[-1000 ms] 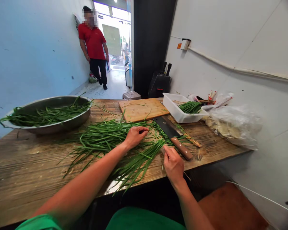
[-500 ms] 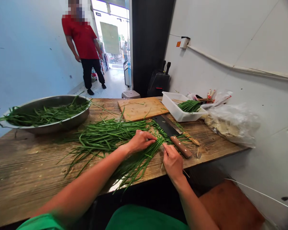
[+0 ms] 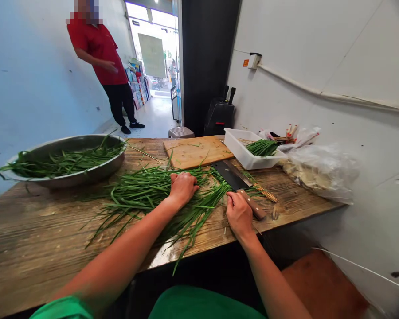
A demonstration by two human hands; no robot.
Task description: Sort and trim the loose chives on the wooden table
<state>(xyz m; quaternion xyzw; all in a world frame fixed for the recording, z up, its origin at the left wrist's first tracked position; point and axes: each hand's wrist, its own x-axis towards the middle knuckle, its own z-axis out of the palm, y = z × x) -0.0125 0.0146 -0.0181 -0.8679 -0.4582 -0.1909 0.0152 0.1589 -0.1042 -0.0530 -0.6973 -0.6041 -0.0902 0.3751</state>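
Observation:
Long green garlic chives point(image 3: 136, 190) lie in a loose pile on the wooden table. My left hand point(image 3: 183, 188) rests on this pile, its fingers curled down into the stalks; the fingertips are partly hidden. A smaller fanned bunch of chives point(image 3: 204, 206) spreads from my right fingertips toward the table's front edge. My right hand point(image 3: 239, 215) is closed at the cut ends of that bunch, with a thin wooden skewer poking out below its heel; most of the skewer is hidden. Just behind that hand lies a cleaver point(image 3: 232, 175) with a brown handle, beside loose bamboo skewers point(image 3: 266, 191).
A metal basin point(image 3: 83, 173) of chives stands at left. At the back are a cutting board point(image 3: 199, 150), a white plastic tub point(image 3: 239, 146) holding chives, and a clear plastic bag point(image 3: 322, 173) with pale contents. A person in a red shirt point(image 3: 98, 53) stands beyond the table.
My left hand has moved left, away from my right fingertips and onto the chive pile. My right hand has barely shifted. The person behind has moved left and raised a forearm.

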